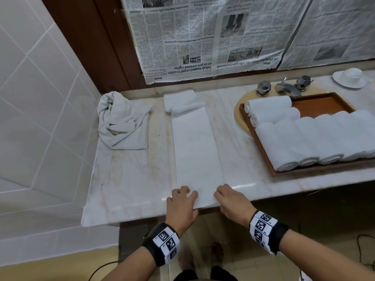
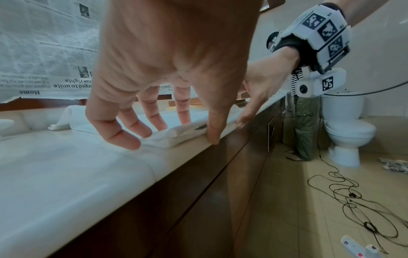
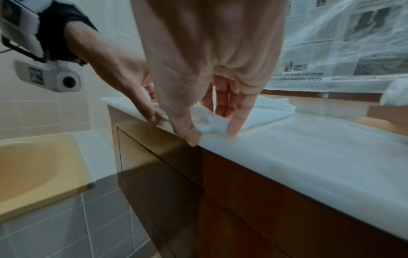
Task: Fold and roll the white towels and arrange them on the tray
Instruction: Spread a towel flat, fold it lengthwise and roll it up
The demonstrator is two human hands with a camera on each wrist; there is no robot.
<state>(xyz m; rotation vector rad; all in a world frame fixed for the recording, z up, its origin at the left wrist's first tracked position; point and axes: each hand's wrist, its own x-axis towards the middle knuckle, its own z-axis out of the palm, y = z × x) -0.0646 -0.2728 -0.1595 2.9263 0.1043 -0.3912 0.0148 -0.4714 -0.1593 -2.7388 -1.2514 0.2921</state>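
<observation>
A white towel (image 1: pixel 197 151), folded into a long narrow strip, lies on the marble counter (image 1: pixel 132 179), its far end loosely bunched. My left hand (image 1: pixel 185 194) (image 2: pixel 198 130) grips its near left corner, fingers on top and thumb at the counter edge. My right hand (image 1: pixel 221 194) (image 3: pixel 213 129) pinches the near right corner, which bunches up between thumb and forefinger. A crumpled towel (image 1: pixel 123 120) sits at the back left. The wooden tray (image 1: pixel 328 102) on the right holds several rolled towels (image 1: pixel 316 138).
The tray rests over the sink (image 1: pixel 238 116) below a chrome faucet (image 1: pixel 284 88). A white cup and saucer (image 1: pixel 350 78) stand far right. Newspaper (image 1: pixel 203 37) covers the wall behind. Cables (image 2: pixel 353 200), a toilet (image 2: pixel 346 125) and a standing person's legs (image 2: pixel 305 122) are on the right.
</observation>
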